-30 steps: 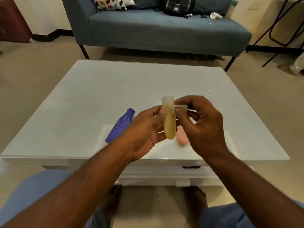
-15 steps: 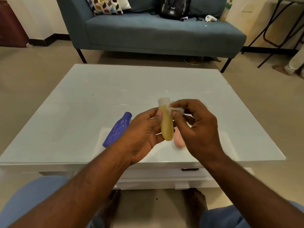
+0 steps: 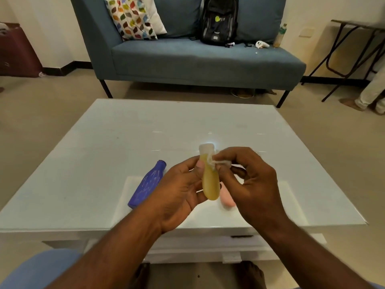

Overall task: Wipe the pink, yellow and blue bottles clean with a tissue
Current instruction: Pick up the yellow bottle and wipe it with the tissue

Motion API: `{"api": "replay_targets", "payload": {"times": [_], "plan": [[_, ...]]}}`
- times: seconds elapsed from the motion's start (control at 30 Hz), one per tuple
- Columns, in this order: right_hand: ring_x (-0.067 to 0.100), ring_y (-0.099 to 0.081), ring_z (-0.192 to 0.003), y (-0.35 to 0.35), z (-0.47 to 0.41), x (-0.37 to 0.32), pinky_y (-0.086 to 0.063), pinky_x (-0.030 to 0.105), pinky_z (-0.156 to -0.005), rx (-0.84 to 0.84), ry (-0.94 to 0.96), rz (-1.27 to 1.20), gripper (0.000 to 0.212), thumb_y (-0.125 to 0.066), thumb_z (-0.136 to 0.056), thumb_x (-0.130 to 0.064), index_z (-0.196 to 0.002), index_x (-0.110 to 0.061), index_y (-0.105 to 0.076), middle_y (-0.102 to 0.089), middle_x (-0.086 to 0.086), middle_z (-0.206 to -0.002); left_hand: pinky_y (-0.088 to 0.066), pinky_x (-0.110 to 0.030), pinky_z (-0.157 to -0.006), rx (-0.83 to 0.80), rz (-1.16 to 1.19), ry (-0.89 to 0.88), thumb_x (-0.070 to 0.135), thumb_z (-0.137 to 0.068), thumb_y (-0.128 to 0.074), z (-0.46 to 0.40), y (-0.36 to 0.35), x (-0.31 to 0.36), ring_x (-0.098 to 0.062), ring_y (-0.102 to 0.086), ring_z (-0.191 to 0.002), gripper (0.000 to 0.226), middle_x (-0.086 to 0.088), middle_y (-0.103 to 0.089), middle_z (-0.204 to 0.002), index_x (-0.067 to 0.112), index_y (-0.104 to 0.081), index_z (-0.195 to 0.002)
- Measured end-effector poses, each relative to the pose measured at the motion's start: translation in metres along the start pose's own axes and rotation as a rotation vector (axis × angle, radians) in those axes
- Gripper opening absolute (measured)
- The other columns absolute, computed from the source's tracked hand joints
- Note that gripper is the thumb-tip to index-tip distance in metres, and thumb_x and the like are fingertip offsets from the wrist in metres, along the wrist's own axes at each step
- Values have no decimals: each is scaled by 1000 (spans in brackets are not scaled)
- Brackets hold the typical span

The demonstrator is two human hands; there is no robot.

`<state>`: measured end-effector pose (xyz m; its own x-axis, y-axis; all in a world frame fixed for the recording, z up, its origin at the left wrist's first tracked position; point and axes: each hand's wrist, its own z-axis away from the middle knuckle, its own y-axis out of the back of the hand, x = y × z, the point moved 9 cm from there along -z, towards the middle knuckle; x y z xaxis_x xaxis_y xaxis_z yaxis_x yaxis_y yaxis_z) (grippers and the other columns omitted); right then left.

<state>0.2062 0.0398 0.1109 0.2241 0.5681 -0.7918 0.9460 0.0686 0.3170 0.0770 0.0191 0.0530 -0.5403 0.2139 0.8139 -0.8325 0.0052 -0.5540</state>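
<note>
From the head camera, I hold the yellow bottle [image 3: 210, 182] upright above the near part of the white table [image 3: 104, 142], its pale cap [image 3: 206, 148] pointing up. My left hand [image 3: 179, 195] grips it from the left, thumb pressed against the neck and the other fingers curled behind the body. My right hand [image 3: 252, 184] pinches a small crumpled tissue [image 3: 220, 162] between thumb and fingertips and presses it against the right side of the bottle's neck, just under the cap.

The blue bottle [image 3: 146, 184] lies on its side on the table to the left of my left hand, neck pointing away from me. The pink bottle [image 3: 227, 198] lies on the table just behind and below the yellow one, mostly hidden by my hands; only its rounded lower end shows.

Beyond the table stands a blue sofa [image 3: 198, 61] with a patterned cushion [image 3: 133, 17] and a black backpack [image 3: 219, 19] on it.
</note>
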Motion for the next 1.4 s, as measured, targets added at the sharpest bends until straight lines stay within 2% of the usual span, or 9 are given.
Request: {"api": "replay_targets", "payload": {"times": [0.17,0.4,0.53,0.63,0.87,0.93,1.07,1.27,1.4], "plan": [[15,-72,-99,-22,11,6,-63,31,-77,-246,-29,84,18,-79,-86,-9,-96,-24,-75,-72,-13,-99,-54,-49,-96,121,102,-69,24,-102,-45,-4,24,15,-34,-67,-116,37,-16,-68,-126,9,-55,-134],[19,-72,-101,8,-3,-3,-61,24,-81,59,-10,-1,24,-72,-90,1,-100,-20,-73,-72,-10,-100,-55,-46,-96,-44,-30,63,22,-98,-49,4,-1,-5,-30,-69,-112,34,-12,-71,-122,13,-62,-128],[17,-71,-103,-5,1,0,-61,26,-81,-70,-20,10,23,-72,-90,0,-99,-21,-75,-72,-9,-102,-57,-44,-94,18,30,-11,27,-90,-53,-1,7,5,-32,-68,-113,38,-12,-72,-121,13,-64,-124],[15,-71,-101,-19,7,6,-63,28,-79,-198,-44,62,15,-74,-87,-11,-94,-24,-75,-71,-11,-99,-55,-48,-96,74,65,-44,24,-101,-44,-4,18,11,-35,-65,-118,38,-15,-69,-126,10,-57,-133],[19,-70,-103,3,-2,-4,-62,31,-84,46,31,34,13,-67,-92,-11,-104,-15,-71,-71,-4,-105,-57,-42,-93,-30,-24,17,19,-98,-48,0,2,3,-28,-70,-110,28,-9,-73,-119,17,-67,-119],[18,-70,-104,1,-3,-1,-63,34,-86,21,20,29,13,-68,-94,-9,-106,-14,-71,-70,-3,-107,-59,-41,-91,-13,-29,11,22,-92,-52,0,2,3,-27,-71,-108,28,-8,-75,-116,18,-69,-114],[17,-71,-104,-15,2,4,-63,39,-82,-151,-14,64,14,-71,-89,-6,-97,-17,-75,-72,-8,-100,-54,-46,-98,78,-22,-17,22,-103,-45,-4,18,8,-33,-65,-118,36,-14,-68,-127,7,-56,-134],[16,-70,-102,0,1,-2,-62,29,-85,23,33,83,11,-69,-94,-7,-104,-12,-72,-70,-3,-105,-56,-45,-95,38,-62,38,23,-96,-52,1,10,0,-29,-69,-112,37,-13,-71,-122,10,-60,-129],[14,-70,-99,-8,1,7,-59,21,-79,-80,-44,65,12,-69,-93,-6,-97,-17,-73,-70,-7,-100,-55,-48,-97,72,-92,55,25,-91,-59,-1,16,-4,-32,-69,-112,44,-14,-71,-122,8,-58,-131]]}}
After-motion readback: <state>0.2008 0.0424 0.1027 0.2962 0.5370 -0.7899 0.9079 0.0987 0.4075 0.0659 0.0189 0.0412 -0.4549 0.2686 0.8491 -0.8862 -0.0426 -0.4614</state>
